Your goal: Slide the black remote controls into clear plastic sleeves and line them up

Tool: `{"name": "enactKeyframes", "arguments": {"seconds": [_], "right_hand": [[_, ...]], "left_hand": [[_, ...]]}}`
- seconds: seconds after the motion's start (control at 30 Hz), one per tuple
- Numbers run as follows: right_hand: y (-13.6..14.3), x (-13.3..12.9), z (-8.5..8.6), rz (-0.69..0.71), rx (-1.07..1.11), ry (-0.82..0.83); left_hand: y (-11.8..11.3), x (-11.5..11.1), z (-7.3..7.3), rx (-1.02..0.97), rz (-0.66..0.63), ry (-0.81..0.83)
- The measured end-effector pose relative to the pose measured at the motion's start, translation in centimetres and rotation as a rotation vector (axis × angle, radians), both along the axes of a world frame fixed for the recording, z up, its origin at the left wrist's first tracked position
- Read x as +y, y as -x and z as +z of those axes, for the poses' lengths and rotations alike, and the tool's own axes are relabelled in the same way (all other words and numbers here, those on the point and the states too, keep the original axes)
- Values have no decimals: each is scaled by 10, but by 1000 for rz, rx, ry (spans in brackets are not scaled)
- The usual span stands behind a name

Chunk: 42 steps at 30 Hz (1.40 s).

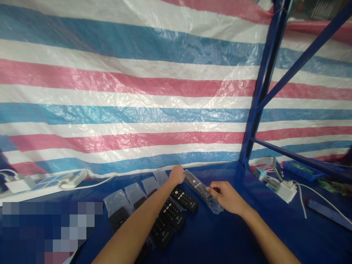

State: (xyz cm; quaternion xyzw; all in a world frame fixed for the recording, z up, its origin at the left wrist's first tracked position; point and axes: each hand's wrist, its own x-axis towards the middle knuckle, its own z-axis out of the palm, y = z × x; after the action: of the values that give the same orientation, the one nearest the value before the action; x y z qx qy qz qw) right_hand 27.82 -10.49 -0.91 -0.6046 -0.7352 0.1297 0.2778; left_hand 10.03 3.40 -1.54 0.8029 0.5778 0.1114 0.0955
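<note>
One remote (197,184) sits bagged on the table (220,242), between the hands. Right hand (227,196): fingers pinch the clear bag (217,208). Left hand (177,175) at far end, fingers hidden, can't tell grip. Other remotes (185,199), leftward, look unbagged; loose bags (117,201) adjoin some.

Bright glare mottles the striped sheet (132,88); the remotes (188,200) seem slightly blurred.
</note>
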Motion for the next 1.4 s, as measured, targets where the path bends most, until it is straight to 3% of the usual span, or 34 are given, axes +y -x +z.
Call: {"name": "enactKeyframes", "arguments": {"seconds": [0.13,0.4,0.53,0.63,0.8,1.0,1.13,1.27,1.4], "right_hand": [[-5,1,0,-48,28,-27],[-6,1,0,-77,43,-42],[-6,2,0,-74,51,-27],[-8,1,2,-97,63,-52],[-10,-4,12,-194,53,-69],[-11,-12,18,-185,-106,137],[-6,-14,14,-131,-183,224],[-3,-12,15,-171,-261,211],[-7,-11,18,-267,-282,190]], "left_hand": [[0,-7,2,11,10,-28],[-6,2,-2,21,54,18],[-7,-10,6,26,27,-74],[-7,-22,25,33,-40,-173],[-11,-39,76,35,-139,-307],[-16,-60,131,52,-149,-496],[-13,-67,156,4,-110,-574],[-5,-72,178,-47,-73,-659],[11,-66,199,-285,-88,-795]]}}
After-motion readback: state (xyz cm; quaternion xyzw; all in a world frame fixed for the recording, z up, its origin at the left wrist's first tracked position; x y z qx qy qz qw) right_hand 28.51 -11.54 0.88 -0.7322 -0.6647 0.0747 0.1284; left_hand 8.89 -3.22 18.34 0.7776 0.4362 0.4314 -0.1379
